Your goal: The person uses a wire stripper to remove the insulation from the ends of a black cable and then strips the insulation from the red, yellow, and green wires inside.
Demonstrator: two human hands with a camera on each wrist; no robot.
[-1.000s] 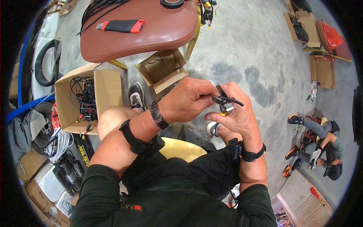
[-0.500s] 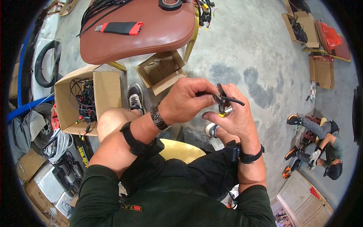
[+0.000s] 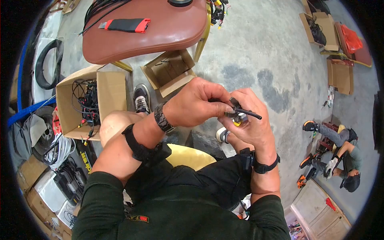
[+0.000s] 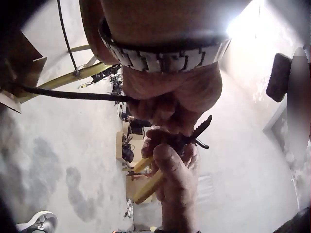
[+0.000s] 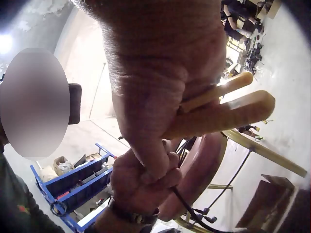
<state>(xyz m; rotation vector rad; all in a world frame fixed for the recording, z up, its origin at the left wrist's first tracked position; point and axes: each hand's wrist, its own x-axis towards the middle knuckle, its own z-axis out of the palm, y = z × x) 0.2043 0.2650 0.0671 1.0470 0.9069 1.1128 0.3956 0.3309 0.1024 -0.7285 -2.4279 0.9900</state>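
Observation:
In the head view my left hand (image 3: 196, 103), a metal watch on its wrist, pinches a black cable; its short end (image 3: 250, 114) sticks out past the thumb. The cable's long part (image 4: 80, 94) runs away from that hand in the left wrist view. My right hand (image 3: 252, 120) grips pliers with yellow handles (image 5: 223, 116), their toothed jaws beside the left fingertips. Both hands meet in front of my knees, and the fingers hide most of the pliers' head.
A red-brown padded chair (image 3: 172, 34) ahead bears a utility knife (image 3: 126, 25), black tape (image 3: 180, 2) and black cables. Below stand an open carton (image 3: 162, 72) and a box (image 3: 114, 96) of tangled wires. Another person (image 3: 348, 156) sits at the far right.
The short cable end has shifted slightly right and down beside the pliers, and the left thumb sits nearer their jaws. My view has tilted a little, so the chair and boxes appear shifted.

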